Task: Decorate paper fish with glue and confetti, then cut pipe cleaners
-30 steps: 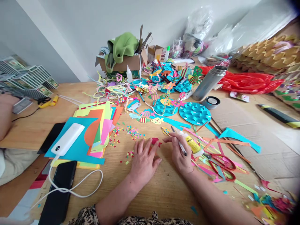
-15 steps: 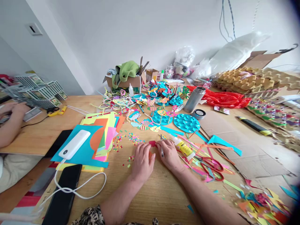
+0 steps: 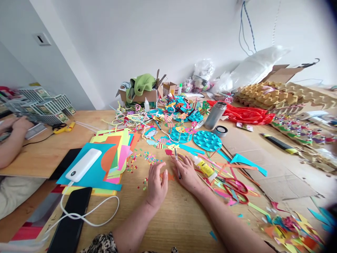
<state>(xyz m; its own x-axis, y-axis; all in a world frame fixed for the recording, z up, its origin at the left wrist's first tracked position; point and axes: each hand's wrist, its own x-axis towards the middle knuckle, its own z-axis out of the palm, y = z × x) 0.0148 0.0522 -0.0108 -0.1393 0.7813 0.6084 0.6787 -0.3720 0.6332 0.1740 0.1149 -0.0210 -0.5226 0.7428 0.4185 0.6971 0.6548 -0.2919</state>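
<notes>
My left hand (image 3: 157, 184) rests on its side edge over the table, fingers and thumb apart, with nothing in it. Beside its thumb lies an orange paper piece (image 3: 168, 176), partly hidden between the hands. My right hand (image 3: 186, 175) is palm down with a slim pen (image 3: 176, 154) tucked between its fingers, tip pointing away from me. Just beyond those fingertips is a small dark pink paper piece (image 3: 169, 152). A yellow paper fish (image 3: 173, 147) with dots lies past it. Right of my right hand, a yellow-labelled glue bottle (image 3: 205, 168) lies on its side.
Red-handled scissors (image 3: 237, 189) lie among paper strips at right. Left are stacked coloured sheets (image 3: 119, 140) with a white power bank (image 3: 83, 164), and a black phone (image 3: 70, 219). Farther back stand a metal flask (image 3: 215, 115) and many paper cutouts. A co-worker's hands (image 3: 18, 124) show far left.
My hands have drawn apart. The dark pink piece has moved away from me and lies beyond my right fingertips; the orange piece between the hands shows more. The camera view has shifted slightly.
</notes>
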